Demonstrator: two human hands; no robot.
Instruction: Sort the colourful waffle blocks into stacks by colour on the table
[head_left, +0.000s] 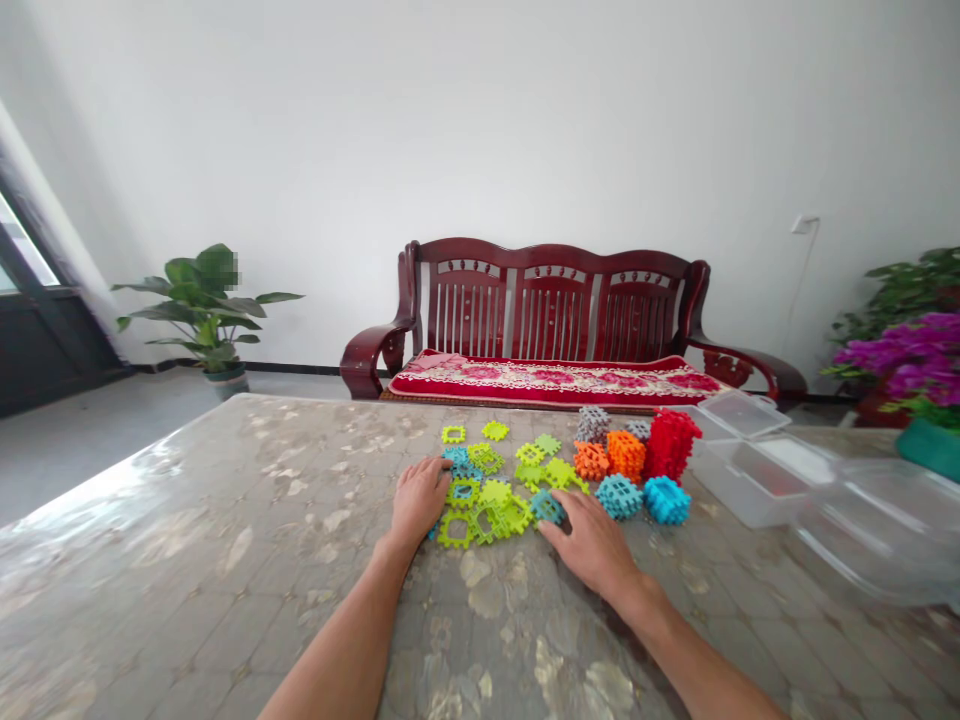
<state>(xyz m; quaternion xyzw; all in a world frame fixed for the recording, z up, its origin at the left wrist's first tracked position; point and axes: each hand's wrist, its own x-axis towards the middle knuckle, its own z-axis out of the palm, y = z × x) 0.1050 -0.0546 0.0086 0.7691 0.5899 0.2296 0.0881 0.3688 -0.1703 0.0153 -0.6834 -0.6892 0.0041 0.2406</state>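
My left hand (421, 497) rests palm down at the left edge of a spread of flat, notched plastic building pieces. Its fingers are stretched out, and their tips touch blue pieces (458, 462). Lime-green pieces (455, 530), some with square cut-out centres, lie beside it. At the right side of the spread, my right hand (592, 545) has thumb and fingers closed around a small stack of blue notched pieces (547, 506). Further right stand sorted stacks: blue ones (619, 497), orange ones (625, 455), a tall red one (673, 446) and grey ones (592, 424).
Clear plastic boxes (750, 480) with lids stand at the table's right. A patterned cover lies over the table (225, 560). Behind it is a wooden bench (555, 310) with a red cushion. There is a potted plant (214, 310) at left and purple flowers (907, 355) at right.
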